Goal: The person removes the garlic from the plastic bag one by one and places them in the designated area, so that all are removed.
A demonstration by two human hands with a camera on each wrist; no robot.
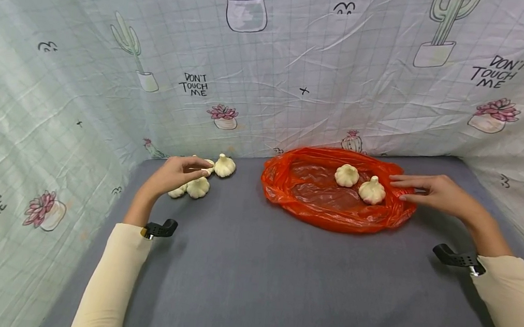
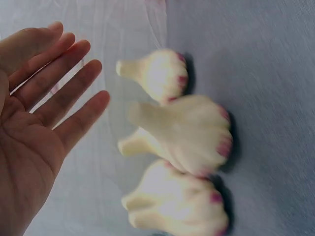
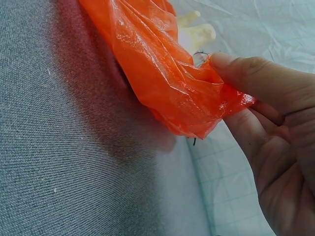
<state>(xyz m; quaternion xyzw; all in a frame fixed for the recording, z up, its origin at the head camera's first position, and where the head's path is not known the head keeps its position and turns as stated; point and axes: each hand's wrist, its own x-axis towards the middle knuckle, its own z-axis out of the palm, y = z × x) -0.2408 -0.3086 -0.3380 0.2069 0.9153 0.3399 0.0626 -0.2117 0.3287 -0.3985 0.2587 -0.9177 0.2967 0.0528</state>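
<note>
Garlic bulbs (image 1: pixel 198 187) look light, firm, papery—left hand (image 1: pixel 174 175) hovers flat-fingered above (unclasped); right hand (image 1: pixel 432 191) pinches the flimsy orange bag (image 1: pixel 328 211) rim.

Light is soft & even, pretty bright, no hard glare. Head view bends at the edges, the cloth wall (image 1: pixel 270 71) curves like a fishbowl. Small soft shadows under the garlic (image 2: pixel 187 132) & the orange bag (image 3: pixel 162 83). Left wrist pic is blurry, garlic looks smeared. Right wrist pic is sharp up close, w/ shine on the bag.
</note>
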